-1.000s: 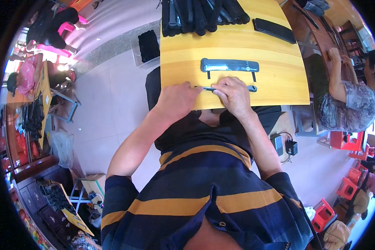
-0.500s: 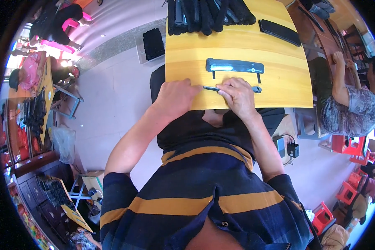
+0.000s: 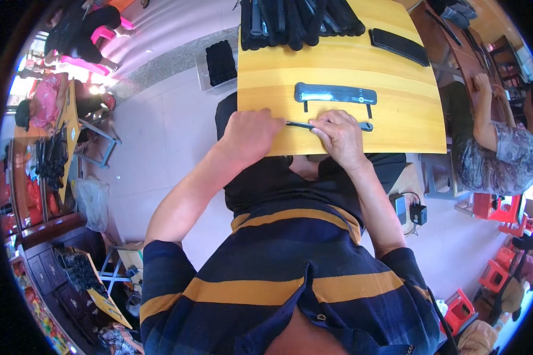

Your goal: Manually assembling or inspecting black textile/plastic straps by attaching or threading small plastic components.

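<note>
Near the front edge of the yellow table (image 3: 397,136), my right hand (image 3: 340,136) is closed on a slim dark strip (image 3: 366,126). Its rounded end, with a hole or loop in it, sticks out to the right of that hand. My left hand (image 3: 249,136) is closed at the strip's other end, its fingertips pinched and mostly turned out of sight. Between the hands a short dark stretch shows, seemingly split in two. Just beyond lies a flat black band (image 3: 334,93) with a shiny face, and two short black tabs stick out below it.
Many black bands (image 3: 302,23) are heaped at the table's far side. A black stack (image 3: 400,47) lies at the far right, and a pale tray (image 3: 204,74) with black pieces stands left of the table. A person (image 3: 497,151) sits at the right.
My left hand has shifted slightly left, and a little more of the strip shows between my hands. My right hand keeps its hold.
</note>
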